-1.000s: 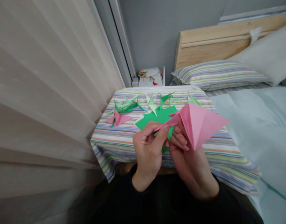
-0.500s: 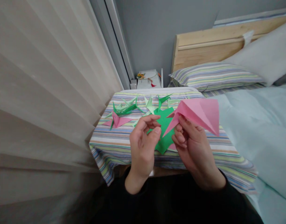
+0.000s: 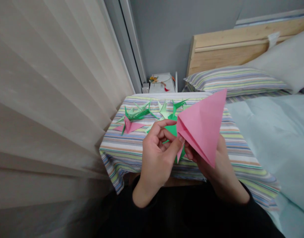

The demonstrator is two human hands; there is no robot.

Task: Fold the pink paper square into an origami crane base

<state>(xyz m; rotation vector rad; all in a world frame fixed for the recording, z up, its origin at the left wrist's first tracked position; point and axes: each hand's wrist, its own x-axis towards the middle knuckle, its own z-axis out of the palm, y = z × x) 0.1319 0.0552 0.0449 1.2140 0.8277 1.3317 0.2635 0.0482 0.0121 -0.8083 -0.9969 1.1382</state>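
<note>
A partly folded sheet of pink origami paper (image 3: 202,124) is held up over the table, its wide triangular flap facing me. My right hand (image 3: 220,165) grips it from behind and below, so most of those fingers are hidden by the paper. At the paper's left corner my left hand (image 3: 159,152) has its thumb against the lower edge, with the index finger bent just above. Beneath the hands lies green paper (image 3: 171,130), largely covered. Farther left on the table sit a pink folded crane (image 3: 129,126) and green paper cranes (image 3: 139,114).
A striped cloth (image 3: 122,142) covers the table. More green folded pieces (image 3: 178,105) lie toward its back. Behind stands a small white stand (image 3: 161,86) with small items. A pale curtain (image 3: 55,99) hangs at left; a bed (image 3: 271,125) with a striped pillow (image 3: 236,79) adjoins at right.
The pink paper has been turned so its broad flap stands up and faces me. My left hand has moved right and now touches its left corner.
</note>
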